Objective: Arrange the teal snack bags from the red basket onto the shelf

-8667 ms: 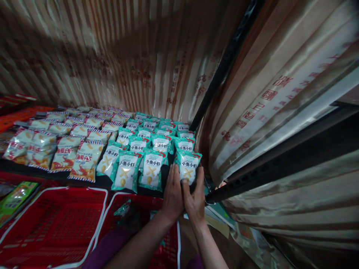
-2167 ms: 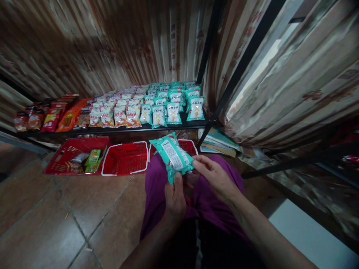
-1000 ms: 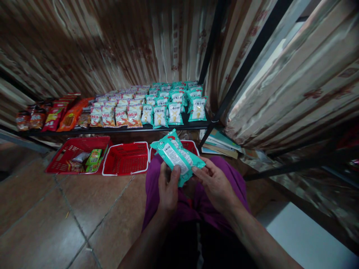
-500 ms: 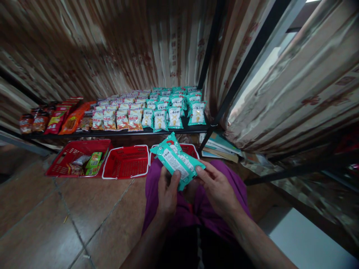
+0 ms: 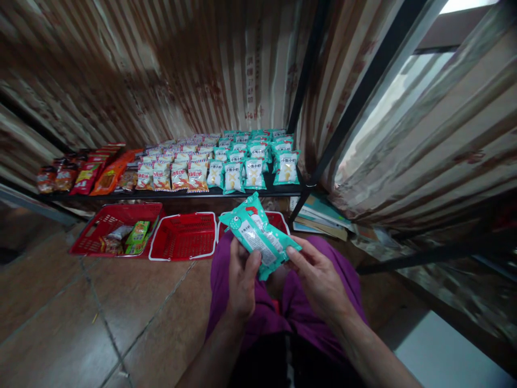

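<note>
A teal snack bag (image 5: 258, 236) is held over my lap, its printed back with a white label facing up. My left hand (image 5: 241, 280) grips its lower edge, thumb on top. My right hand (image 5: 319, 276) pinches the bag's right corner with thumb and fingers. Ahead, a low black shelf (image 5: 258, 192) carries rows of the same teal bags (image 5: 255, 161) and red-and-white snack bags (image 5: 173, 171).
Red baskets (image 5: 183, 242) stand on the brown tiled floor under the shelf; the left basket (image 5: 115, 237) holds a few packets. Orange and red packs (image 5: 92, 175) lie at the shelf's left end. Striped curtains (image 5: 424, 134) hang behind and at right. Books (image 5: 323, 215) are stacked by a black post.
Since 8.7 s ago I have drawn back from the shelf and hold one teal bag in both hands. Over the last second the bag has shifted slightly lower and to the right.
</note>
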Action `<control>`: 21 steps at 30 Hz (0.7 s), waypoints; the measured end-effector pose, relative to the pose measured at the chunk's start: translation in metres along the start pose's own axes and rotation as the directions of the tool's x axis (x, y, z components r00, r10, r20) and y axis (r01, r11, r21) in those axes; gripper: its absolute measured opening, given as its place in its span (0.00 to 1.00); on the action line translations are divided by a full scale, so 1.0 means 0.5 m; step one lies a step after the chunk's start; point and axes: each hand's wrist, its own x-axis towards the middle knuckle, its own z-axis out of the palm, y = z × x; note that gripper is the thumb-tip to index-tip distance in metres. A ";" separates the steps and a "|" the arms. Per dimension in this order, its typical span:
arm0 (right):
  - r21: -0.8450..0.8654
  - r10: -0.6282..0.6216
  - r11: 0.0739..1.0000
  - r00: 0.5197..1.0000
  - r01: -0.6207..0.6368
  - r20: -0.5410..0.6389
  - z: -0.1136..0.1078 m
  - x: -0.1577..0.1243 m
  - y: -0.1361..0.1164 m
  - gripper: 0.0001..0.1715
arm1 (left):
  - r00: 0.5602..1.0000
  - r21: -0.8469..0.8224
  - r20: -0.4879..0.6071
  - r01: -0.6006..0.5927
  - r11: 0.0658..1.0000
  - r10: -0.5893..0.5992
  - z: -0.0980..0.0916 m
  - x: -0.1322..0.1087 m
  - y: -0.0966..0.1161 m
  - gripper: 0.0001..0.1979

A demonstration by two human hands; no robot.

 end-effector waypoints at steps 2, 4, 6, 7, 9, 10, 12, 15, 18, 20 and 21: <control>-0.044 -0.009 0.999 1.000 0.009 -0.014 -0.006 0.001 0.002 0.26 | 0.998 -0.024 -0.060 -0.011 1.000 0.010 -0.007 0.020 0.012 0.25; -0.073 -0.012 0.997 1.000 0.010 -0.021 -0.013 0.001 0.004 0.26 | 0.989 -0.031 -0.151 -0.015 0.999 0.010 -0.019 0.047 0.030 0.24; -0.097 -0.007 0.995 1.000 0.006 -0.008 -0.020 0.002 0.004 0.25 | 0.978 -0.062 -0.209 -0.001 0.998 -0.012 -0.031 0.076 0.052 0.21; -0.111 -0.007 0.994 1.000 0.007 0.003 -0.024 0.003 0.004 0.24 | 0.978 -0.051 -0.209 0.000 0.999 -0.010 -0.037 0.089 0.064 0.20; -0.147 -0.019 0.989 1.000 0.022 0.024 -0.031 0.005 0.002 0.23 | 0.985 0.023 -0.169 0.024 0.999 -0.020 -0.044 0.110 0.085 0.19; -0.168 -0.027 0.985 0.999 0.032 0.033 -0.034 0.006 0.000 0.23 | 0.989 0.071 -0.145 0.036 0.997 -0.025 -0.046 0.118 0.094 0.19; -0.203 -0.040 0.978 0.998 0.049 0.050 -0.037 0.006 -0.006 0.23 | 0.994 0.170 -0.092 0.065 0.983 -0.050 -0.046 0.127 0.106 0.20; -0.236 -0.063 0.968 0.994 0.083 0.092 -0.038 0.005 -0.016 0.22 | 0.996 0.258 -0.027 0.090 0.962 -0.086 -0.042 0.132 0.110 0.20; -0.260 -0.086 0.959 0.989 0.115 0.123 -0.039 0.003 -0.020 0.21 | 0.998 0.251 -0.034 0.061 0.966 -0.054 -0.039 0.133 0.103 0.18; -0.256 -0.080 0.960 0.988 0.112 0.132 -0.040 0.002 -0.019 0.22 | 0.998 0.238 -0.055 0.023 0.971 -0.010 -0.038 0.134 0.098 0.18; -0.247 -0.072 0.963 0.989 0.103 0.131 -0.041 0.002 -0.018 0.22 | 0.998 0.236 -0.061 0.010 0.972 0.004 -0.038 0.134 0.097 0.18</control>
